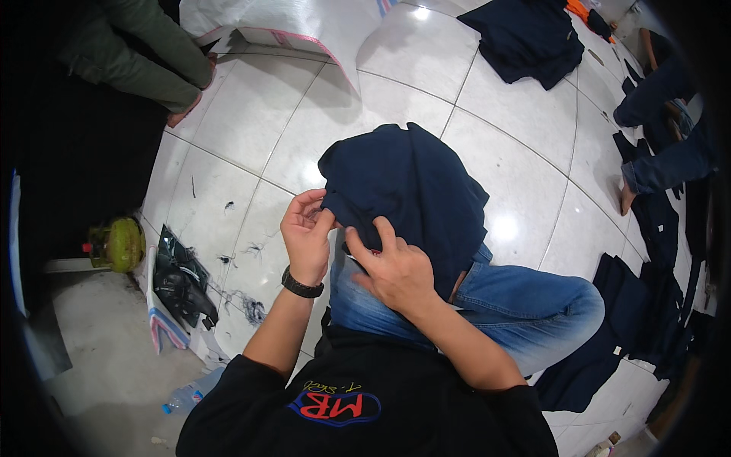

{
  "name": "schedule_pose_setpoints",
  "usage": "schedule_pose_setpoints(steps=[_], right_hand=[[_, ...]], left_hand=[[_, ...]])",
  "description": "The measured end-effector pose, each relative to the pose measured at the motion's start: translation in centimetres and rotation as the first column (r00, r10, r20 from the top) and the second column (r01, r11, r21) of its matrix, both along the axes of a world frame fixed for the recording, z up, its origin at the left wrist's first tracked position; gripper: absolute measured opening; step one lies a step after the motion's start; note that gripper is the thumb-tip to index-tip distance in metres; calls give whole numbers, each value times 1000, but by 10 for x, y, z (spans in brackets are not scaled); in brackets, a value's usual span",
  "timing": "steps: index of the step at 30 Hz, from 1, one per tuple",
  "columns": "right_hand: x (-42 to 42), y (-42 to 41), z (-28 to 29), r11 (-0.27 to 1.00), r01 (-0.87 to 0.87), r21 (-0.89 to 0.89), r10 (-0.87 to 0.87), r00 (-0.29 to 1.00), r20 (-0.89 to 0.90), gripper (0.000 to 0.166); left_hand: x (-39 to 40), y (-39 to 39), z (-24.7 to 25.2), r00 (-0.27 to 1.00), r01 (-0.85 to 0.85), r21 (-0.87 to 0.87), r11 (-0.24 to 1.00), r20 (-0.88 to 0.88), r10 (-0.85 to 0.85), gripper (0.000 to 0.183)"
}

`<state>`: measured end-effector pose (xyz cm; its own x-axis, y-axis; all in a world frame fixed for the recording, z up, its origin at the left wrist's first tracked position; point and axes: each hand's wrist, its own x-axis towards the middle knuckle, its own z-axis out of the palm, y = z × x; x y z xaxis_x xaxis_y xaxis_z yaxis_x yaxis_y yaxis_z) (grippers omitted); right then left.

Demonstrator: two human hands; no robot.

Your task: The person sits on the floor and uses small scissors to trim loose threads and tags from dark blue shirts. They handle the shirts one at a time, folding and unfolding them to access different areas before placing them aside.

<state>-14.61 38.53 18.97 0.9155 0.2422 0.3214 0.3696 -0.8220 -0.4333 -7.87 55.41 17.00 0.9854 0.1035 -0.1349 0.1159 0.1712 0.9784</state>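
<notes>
A dark navy cloth garment (405, 177) lies bunched over my crossed legs in blue jeans (531, 303). My left hand (308, 234), with a dark watch (301, 284) on its wrist, pinches the garment's left edge between thumb and fingers. Close beside it, my right hand (394, 263) rests over the lower left part of the garment, its index and middle fingers spread on the cloth. A small red bit shows under the right fingers; whether it is a tool or part of the garment I cannot tell. What the right thumb touches is hidden.
White tiled floor bears loose thread clumps (254, 311). A white woven sack (285, 23) stands ahead, near a person's legs (143, 57). More navy garments (528, 43) lie ahead and right, by another person's legs (668, 154). Left are a green gas cylinder (127, 244), black plastic (183, 285) and a bottle (191, 394).
</notes>
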Motion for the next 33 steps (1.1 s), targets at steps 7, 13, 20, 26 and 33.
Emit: schedule_pose_setpoints(steps=[7, 13, 20, 26, 33], right_hand=[[11, -38, -21, 630, 247, 737, -38, 957, -288, 17], [13, -48, -18, 602, 220, 767, -55, 970, -235, 11], [6, -123, -49, -342, 732, 589, -275, 521, -808, 20], [-19, -147, -73, -416, 803, 427, -201, 377, -904, 29], [-43, -120, -31, 393, 505, 769, -757, 652, -41, 33]], left_hand=[[-4, 4, -7, 997, -65, 80, 995, 44, 62, 29], [0, 7, -11, 996, -53, 105, 993, 77, 45, 29], [-1, 16, -21, 986, -43, 283, 958, 168, -5, 27], [1, 4, -27, 983, -59, 208, 976, 181, 21, 30], [2, 1, -21, 980, -21, 220, 975, 199, -23, 29]])
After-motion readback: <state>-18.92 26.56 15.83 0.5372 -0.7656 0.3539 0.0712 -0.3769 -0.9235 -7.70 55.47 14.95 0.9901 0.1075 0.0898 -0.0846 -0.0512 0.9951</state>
